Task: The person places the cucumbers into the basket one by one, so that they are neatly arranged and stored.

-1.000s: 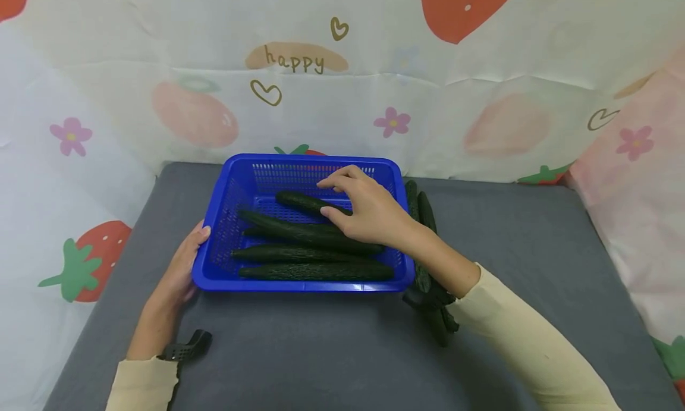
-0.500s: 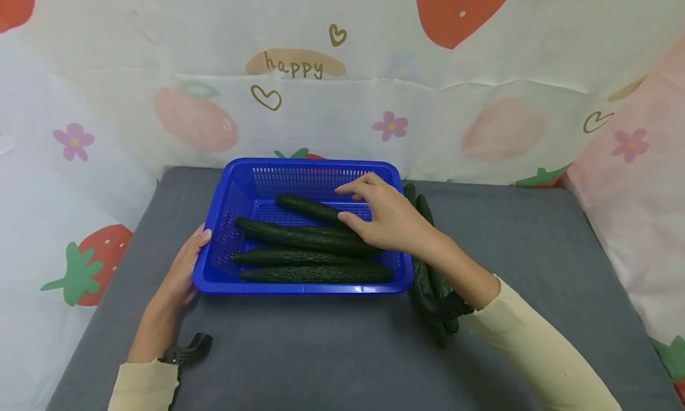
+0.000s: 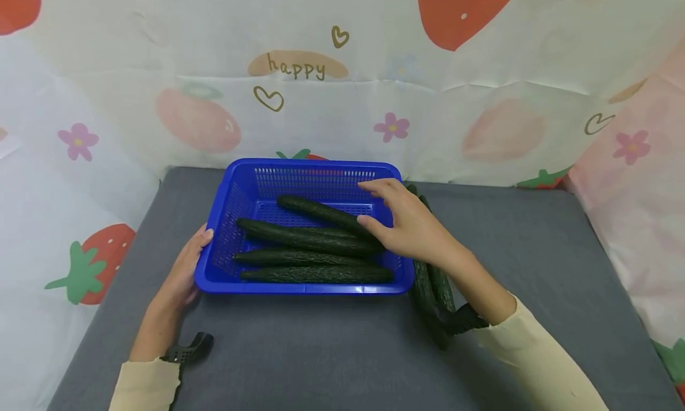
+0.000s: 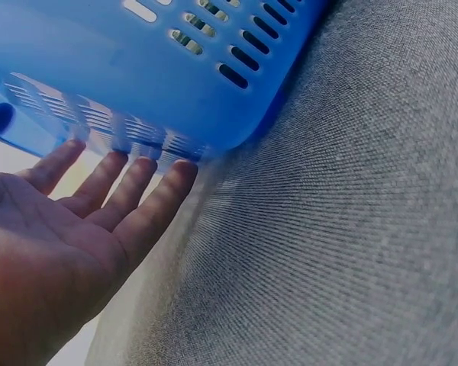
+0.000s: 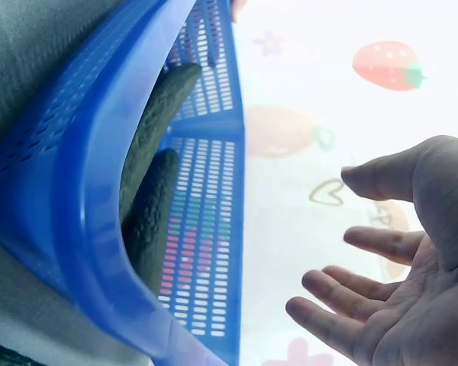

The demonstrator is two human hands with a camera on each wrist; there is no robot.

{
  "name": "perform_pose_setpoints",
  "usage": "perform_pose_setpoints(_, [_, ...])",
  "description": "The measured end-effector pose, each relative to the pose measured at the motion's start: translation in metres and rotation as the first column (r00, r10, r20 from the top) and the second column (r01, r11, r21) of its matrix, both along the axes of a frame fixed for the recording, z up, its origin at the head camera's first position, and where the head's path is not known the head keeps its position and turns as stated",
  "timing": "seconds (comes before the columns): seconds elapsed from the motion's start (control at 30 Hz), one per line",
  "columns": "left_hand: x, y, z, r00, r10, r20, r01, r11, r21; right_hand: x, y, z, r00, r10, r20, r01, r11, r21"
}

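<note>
A blue plastic basket (image 3: 302, 288) stands on the grey cloth with several dark green cucumbers (image 3: 317, 273) lying lengthwise in it. My left hand (image 3: 184, 265) holds the basket's left side, thumb on the rim. The left wrist view shows its fingertips (image 4: 185, 169) against the outer wall. Over the basket's right end hovers my right hand (image 3: 409, 223), fingers spread and nothing held. Below it lies the rearmost cucumber (image 3: 316, 210), slanting, its right end partly hidden by the hand. In the right wrist view the right hand (image 5: 412, 297) appears apart from the basket.
More cucumbers (image 3: 425, 292) lie on the cloth right beside the basket, partly covered by the right wrist and its black strap (image 3: 465, 320). A printed fabric backdrop (image 3: 332, 119) rises just behind the basket and along both sides of the table (image 3: 321, 351).
My right hand has drawn back rightward from over the basket's middle to its right end, uncovering more of the rearmost cucumber. The left hand keeps its place on the basket.
</note>
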State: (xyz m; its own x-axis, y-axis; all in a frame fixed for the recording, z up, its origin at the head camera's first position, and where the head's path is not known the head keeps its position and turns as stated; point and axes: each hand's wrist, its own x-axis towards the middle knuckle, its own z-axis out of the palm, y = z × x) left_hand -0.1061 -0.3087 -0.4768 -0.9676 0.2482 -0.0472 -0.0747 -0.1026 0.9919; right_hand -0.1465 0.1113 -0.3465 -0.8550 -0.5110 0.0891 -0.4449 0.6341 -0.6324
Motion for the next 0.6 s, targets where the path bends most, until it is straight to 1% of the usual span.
perform_pose_setpoints(0.2, [-0.002, 0.003, 0.001, 1.0, 0.016, 0.015, -0.015, 1.0, -0.009, 0.0, 0.013, -0.003, 1.0, -0.025, 0.007, 0.025, 0.999, -0.036])
perform_pose_setpoints(0.33, [-0.004, 0.004, 0.0, 1.0, 0.017, 0.019, -0.017, 1.0, -0.004, 0.002, 0.02, -0.008, 0.999, -0.041, 0.009, 0.042, 0.997, -0.06])
perform_pose_setpoints(0.5, [-0.003, 0.001, -0.002, 1.0, 0.009, 0.01, -0.009, 1.0, 0.014, 0.004, 0.029, -0.018, 0.998, -0.059, 0.038, 0.061, 0.995, -0.076])
perform_pose_setpoints(0.6, [-0.002, -0.001, -0.002, 1.0, 0.009, 0.002, -0.009, 0.999, 0.043, 0.005, 0.035, -0.023, 0.996, -0.076, 0.042, 0.08, 0.994, -0.078])
